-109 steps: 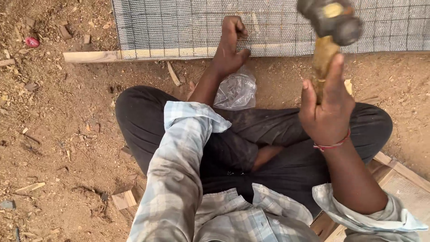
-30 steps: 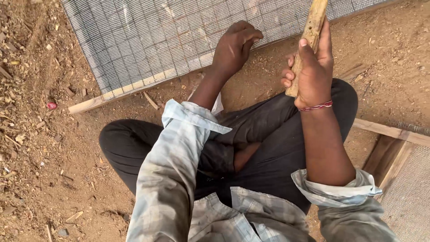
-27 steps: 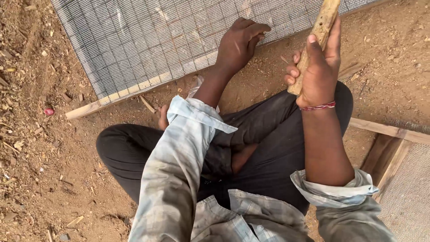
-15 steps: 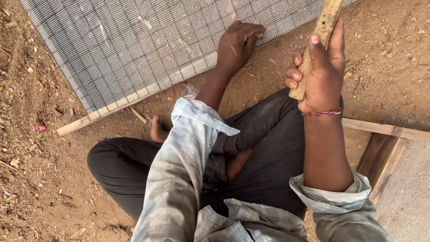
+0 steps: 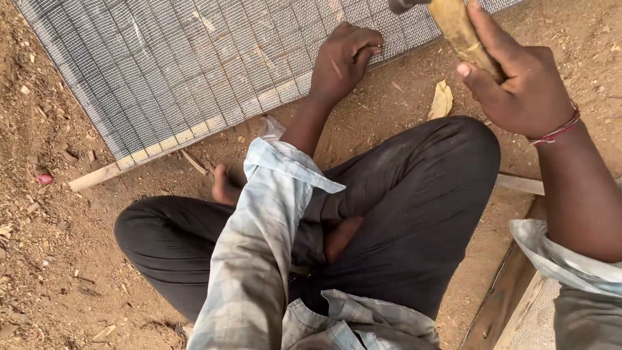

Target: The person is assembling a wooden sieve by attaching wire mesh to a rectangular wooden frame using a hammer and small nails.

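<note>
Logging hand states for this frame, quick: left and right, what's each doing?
Left hand: fingers curled, pressed on wire mesh edge.
Right hand: closed around wooden hammer handle.

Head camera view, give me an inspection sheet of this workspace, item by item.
Surface: bare reddish dirt ground.
Job's things: grey wire mesh panel on a pale wooden frame; wooden hammer handle, head mostly cut off at top edge.
Clutter: wood chips, dry yellow leaf, small pink scrap.
Hands: left hand pinching at the mesh edge; right hand gripping the handle.
Cables: nothing seen.
Surroundings: second wooden frame at lower right.
</note>
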